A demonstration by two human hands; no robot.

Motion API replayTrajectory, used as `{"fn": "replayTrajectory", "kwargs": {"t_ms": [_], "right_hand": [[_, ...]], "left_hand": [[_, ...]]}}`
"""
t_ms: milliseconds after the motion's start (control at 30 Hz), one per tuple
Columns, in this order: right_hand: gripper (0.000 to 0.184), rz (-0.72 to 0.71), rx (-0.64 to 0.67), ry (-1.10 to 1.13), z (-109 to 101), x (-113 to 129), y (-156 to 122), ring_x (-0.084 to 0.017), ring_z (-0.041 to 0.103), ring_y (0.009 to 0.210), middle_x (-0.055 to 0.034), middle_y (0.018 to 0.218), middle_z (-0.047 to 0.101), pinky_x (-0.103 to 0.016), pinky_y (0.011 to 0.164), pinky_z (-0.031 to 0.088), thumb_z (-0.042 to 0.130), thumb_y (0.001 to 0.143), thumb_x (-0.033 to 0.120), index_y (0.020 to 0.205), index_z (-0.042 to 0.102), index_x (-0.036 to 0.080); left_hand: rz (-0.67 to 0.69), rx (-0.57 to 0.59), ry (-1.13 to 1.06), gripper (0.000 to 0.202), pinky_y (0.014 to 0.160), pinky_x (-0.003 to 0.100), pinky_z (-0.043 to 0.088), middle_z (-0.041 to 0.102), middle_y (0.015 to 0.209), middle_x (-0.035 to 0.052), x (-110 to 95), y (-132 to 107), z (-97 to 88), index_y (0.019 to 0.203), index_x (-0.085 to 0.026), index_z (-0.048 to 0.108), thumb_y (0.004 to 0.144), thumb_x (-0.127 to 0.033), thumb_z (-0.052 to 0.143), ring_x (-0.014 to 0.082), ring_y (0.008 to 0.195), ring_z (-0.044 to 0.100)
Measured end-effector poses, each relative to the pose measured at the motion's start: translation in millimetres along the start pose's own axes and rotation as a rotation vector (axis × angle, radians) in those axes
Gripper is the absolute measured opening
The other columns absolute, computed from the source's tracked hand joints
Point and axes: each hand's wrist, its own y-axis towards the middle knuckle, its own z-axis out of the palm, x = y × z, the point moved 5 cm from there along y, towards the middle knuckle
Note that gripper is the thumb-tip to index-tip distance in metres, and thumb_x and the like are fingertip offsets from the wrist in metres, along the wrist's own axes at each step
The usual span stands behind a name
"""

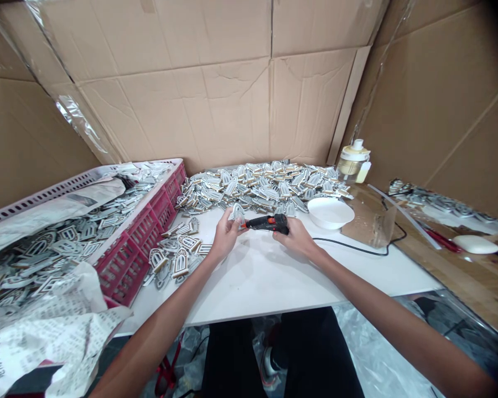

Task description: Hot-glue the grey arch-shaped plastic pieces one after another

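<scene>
My left hand pinches a small grey arch-shaped piece above the white table. In my right hand is a black hot glue gun with orange parts, its nozzle pointing left at the piece. The nozzle tip is close to my left fingers; whether it touches the piece I cannot tell. A black cord trails right from the gun. Left of my left hand lies a loose group of similar white-and-grey arch pieces with gold-brown edges.
A large heap of arch pieces spreads along the back. At left stands a pink crate filled with pieces and newspaper. To the right are a white bowl, a clear jug, a cardboard sheet and a white oval object.
</scene>
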Motion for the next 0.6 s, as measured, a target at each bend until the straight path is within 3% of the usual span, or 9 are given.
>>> {"fn": "replayTrajectory", "kwargs": {"t_ms": [367,600], "right_hand": [[0.011,0.029,0.047,0.101,4.7,-4.9,1.0,-0.011,0.036,0.054,0.0029,0.056,0.042,-0.024,0.050,0.026,0.052,0.068,0.028,0.067,0.049,0.017],[0.015,0.045,0.123,0.267,6.8,-7.8,2.6,-0.012,0.040,0.056,0.0015,0.061,0.048,-0.024,0.052,0.030,0.052,0.069,0.027,0.077,0.057,0.015]], "left_hand": [[-0.006,-0.001,0.014,0.039,0.070,0.032,0.054,0.063,0.076,0.0017,-1.0,-1.0,-0.3,0.096,-0.020,0.048,0.069,-0.042,0.066,0.0175,0.079,0.063],[0.126,0.029,0.182,0.032,0.078,0.029,0.049,0.066,0.084,0.0045,-7.0,-1.6,-2.5,0.103,-0.020,0.050,0.079,-0.040,0.057,0.0172,0.081,0.063]]}}
